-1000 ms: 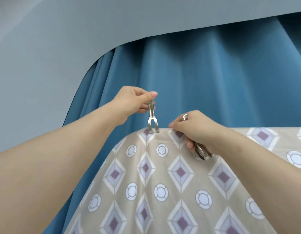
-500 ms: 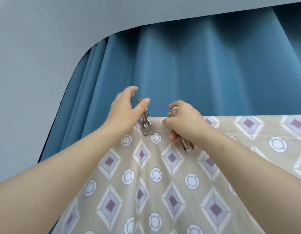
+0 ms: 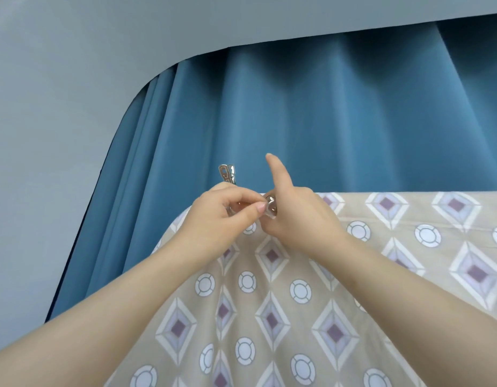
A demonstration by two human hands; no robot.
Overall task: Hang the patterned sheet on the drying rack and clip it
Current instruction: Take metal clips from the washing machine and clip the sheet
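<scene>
The beige patterned sheet [image 3: 311, 289] with diamonds and circles hangs over a rail that it hides. One metal clip [image 3: 227, 174] stands upright on the sheet's top edge near its left corner, just behind my left hand [image 3: 222, 219]. My left hand's thumb and fingers pinch a second metal clip [image 3: 271, 209] that sits in my right hand [image 3: 300, 222]. My right hand rests on the sheet's top edge with one finger pointing up. I cannot see how many clips it holds.
A blue pleated curtain [image 3: 311, 121] hangs close behind the sheet. A grey wall [image 3: 60, 135] lies to the left and above. The sheet's left edge falls away at the lower left.
My left hand let go of the clip, which now stands fixed on the sheet's top edge, and moved right to pinch a clip in my right hand. My right hand raised a finger.
</scene>
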